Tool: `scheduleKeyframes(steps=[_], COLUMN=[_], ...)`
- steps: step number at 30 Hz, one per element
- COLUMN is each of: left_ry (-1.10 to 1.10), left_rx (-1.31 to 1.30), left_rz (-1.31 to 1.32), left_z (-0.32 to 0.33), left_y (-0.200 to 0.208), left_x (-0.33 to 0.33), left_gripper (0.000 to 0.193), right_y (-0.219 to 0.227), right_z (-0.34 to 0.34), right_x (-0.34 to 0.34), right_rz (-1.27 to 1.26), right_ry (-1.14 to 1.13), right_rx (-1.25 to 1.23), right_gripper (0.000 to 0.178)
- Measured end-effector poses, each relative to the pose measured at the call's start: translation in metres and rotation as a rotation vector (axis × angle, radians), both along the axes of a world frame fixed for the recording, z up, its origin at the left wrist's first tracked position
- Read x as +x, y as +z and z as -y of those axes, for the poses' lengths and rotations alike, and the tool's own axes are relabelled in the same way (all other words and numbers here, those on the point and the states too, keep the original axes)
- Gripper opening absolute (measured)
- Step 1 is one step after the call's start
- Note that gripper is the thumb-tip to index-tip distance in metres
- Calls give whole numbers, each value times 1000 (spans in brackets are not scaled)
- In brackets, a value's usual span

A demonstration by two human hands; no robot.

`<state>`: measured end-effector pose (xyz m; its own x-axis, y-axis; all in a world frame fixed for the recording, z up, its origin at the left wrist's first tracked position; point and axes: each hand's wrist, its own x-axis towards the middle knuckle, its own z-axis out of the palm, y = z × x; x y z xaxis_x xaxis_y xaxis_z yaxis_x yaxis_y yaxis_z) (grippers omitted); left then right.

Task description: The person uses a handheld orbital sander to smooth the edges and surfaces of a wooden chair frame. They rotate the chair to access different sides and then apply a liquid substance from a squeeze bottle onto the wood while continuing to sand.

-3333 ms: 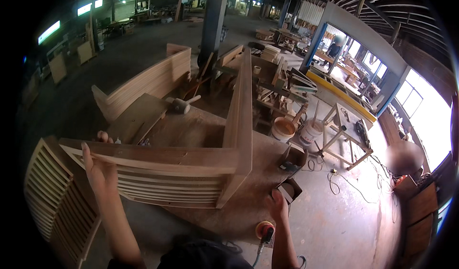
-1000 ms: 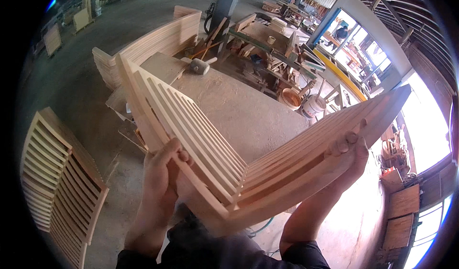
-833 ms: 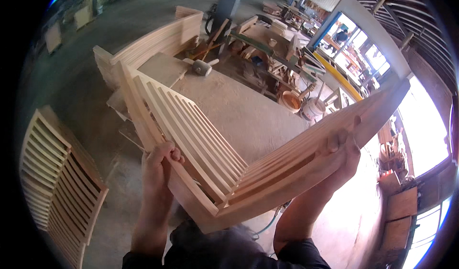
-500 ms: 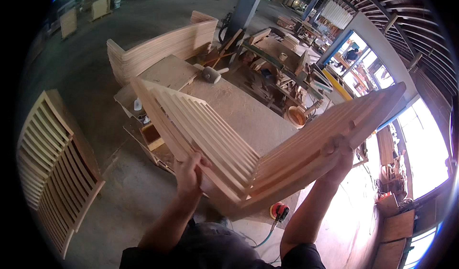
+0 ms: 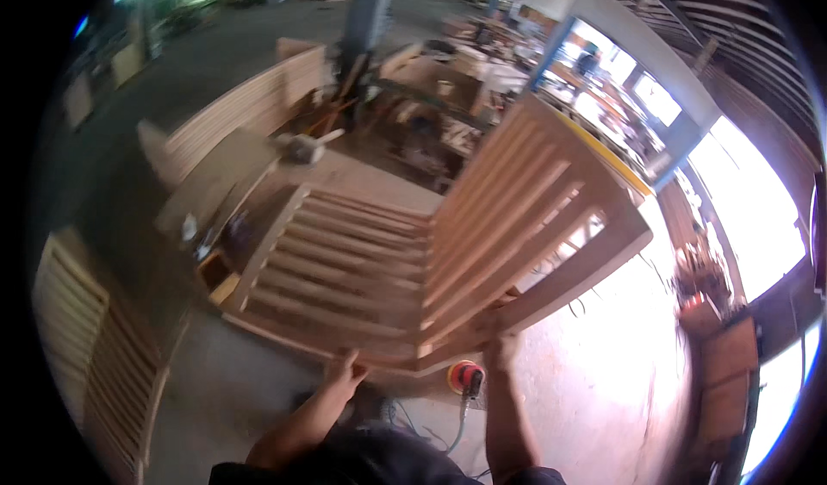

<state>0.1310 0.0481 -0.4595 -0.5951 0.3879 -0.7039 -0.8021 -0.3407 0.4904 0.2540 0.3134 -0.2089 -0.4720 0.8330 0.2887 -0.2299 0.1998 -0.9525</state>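
A slatted wooden chair frame (image 5: 469,252), its seat and back joined in an open V, is held in front of me over the workbench (image 5: 375,177). The seat part lies low to the left, and the taller back rises to the right. My left hand (image 5: 345,373) is closed on the near rail of the seat. Around the near rail of the back, close to the joint, my right hand (image 5: 500,347) is closed too, its fingers partly hidden and blurred. A red and black power sander (image 5: 466,379) with a hose sits below, between my forearms.
A mallet (image 5: 303,148) lies on the far part of the bench, near a stack of curved wooden pieces (image 5: 245,108). Another slatted frame (image 5: 103,338) stands on the floor at left. Beyond the bench are a pillar (image 5: 366,28) and a cluttered second bench (image 5: 431,84).
The chair frame has come down and turned, its seat now low over the bench and its back steeper. Both hands have moved lower and nearer to me. The view has swung right.
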Motion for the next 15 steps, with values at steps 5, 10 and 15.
scheduleKeyframes(steps=[5,10,15], left_ry=[-400,-455,-399], left_rx=[-30,-263,16], left_rz=[-64,-675,-1434], left_z=[40,-16,-113], left_y=[35,192,349], left_x=[-14,-42,-45], left_gripper=[24,30,28], right_y=[-87,-95,-86], right_z=[51,67,53], right_x=[22,40,74], right_rz=[-208,56,410], right_ry=[225,294,146], right_rx=[34,247,333], right_gripper=[28,23,40])
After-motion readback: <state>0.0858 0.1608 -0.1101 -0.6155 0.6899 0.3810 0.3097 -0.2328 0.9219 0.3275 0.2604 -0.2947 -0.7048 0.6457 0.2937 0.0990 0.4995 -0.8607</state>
